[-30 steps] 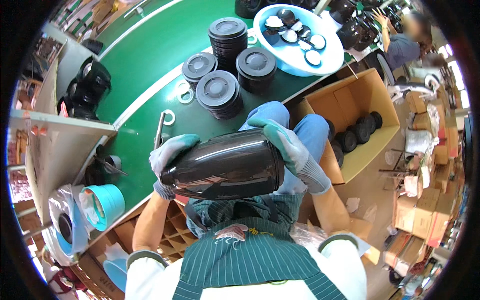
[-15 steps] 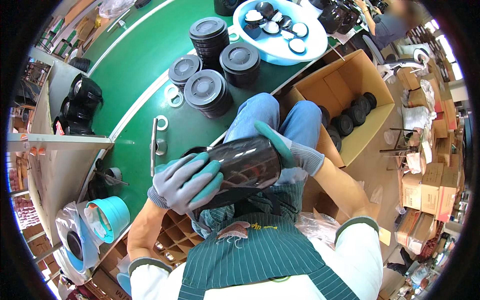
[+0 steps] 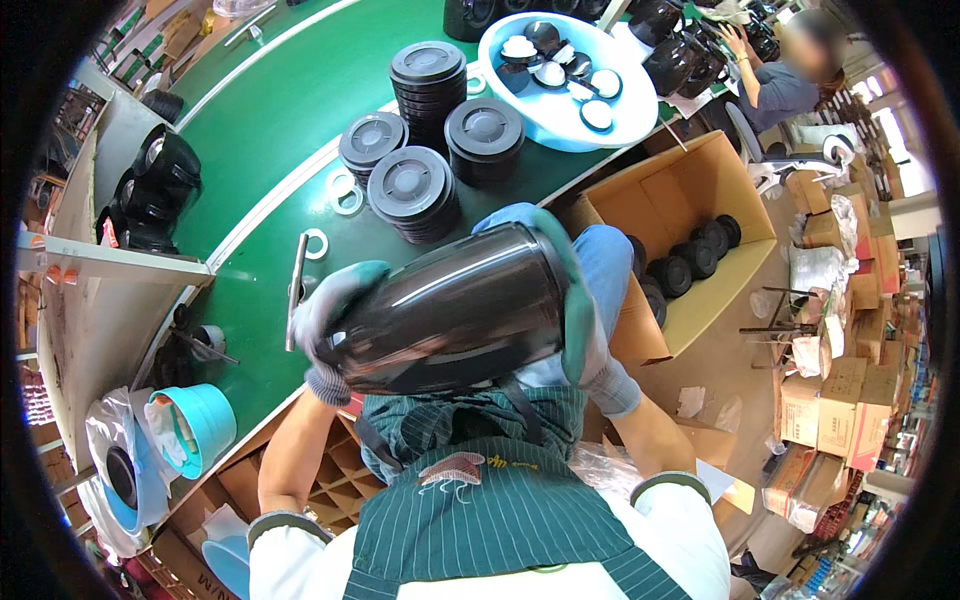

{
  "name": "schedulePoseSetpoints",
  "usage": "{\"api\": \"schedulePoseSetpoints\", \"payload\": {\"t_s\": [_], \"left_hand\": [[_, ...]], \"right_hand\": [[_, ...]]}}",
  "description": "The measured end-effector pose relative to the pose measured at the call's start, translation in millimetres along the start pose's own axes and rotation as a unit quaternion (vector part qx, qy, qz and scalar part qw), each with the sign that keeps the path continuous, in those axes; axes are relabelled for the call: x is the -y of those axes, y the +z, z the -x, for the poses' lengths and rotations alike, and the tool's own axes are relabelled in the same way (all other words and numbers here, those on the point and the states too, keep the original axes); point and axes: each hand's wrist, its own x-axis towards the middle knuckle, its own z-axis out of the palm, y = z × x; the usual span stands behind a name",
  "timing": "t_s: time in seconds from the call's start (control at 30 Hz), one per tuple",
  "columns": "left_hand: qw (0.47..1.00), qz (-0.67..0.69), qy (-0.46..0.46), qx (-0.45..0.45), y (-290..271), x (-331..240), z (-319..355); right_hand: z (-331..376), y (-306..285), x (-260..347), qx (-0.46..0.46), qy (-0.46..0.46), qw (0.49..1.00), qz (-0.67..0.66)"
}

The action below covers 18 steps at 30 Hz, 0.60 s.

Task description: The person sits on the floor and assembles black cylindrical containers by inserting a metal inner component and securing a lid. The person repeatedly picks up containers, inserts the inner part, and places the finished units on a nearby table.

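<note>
A glossy black cylinder (image 3: 450,310), perhaps a flask body, lies sideways above my lap between my two gloved hands. My left hand (image 3: 335,310), in a grey and green glove and a little blurred, wraps the cylinder's left end. Around the right end curls my right hand (image 3: 580,315), its green palm side against the cylinder and its fingers near the top edge. Beyond the cylinder, stacks of round black lids (image 3: 412,183) stand on the green table (image 3: 270,130). A thin metal rod (image 3: 297,290) and a white ring (image 3: 315,243) are near my left hand.
A light blue basin (image 3: 560,130) with black and white round caps stands at the far right of the table. On my right, an open cardboard box (image 3: 620,190) holds black round pieces. A turquoise bucket (image 3: 215,430) is at left. Another person (image 3: 775,95) sits far right.
The cylinder has come up closer and is turned so that more of its side shows. My left hand has shifted to its left end, and my right hand has moved lower around the right end.
</note>
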Motion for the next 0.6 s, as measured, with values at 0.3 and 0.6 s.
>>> {"api": "schedulePoseSetpoints", "payload": {"t_s": [0.3, 0.6], "left_hand": [[0.838, 0.44, -0.322, 0.023, -1.4, 54.4, 33.4], [0.978, -0.078, 0.175, 0.077, -13.7, -13.8, -37.7]], "right_hand": [[1.2, -13.3, -6.4, 0.044, -0.103, 0.979, 0.169], [2.2, -30.5, -16.8, -0.058, 0.305, 0.935, -0.173]]}}
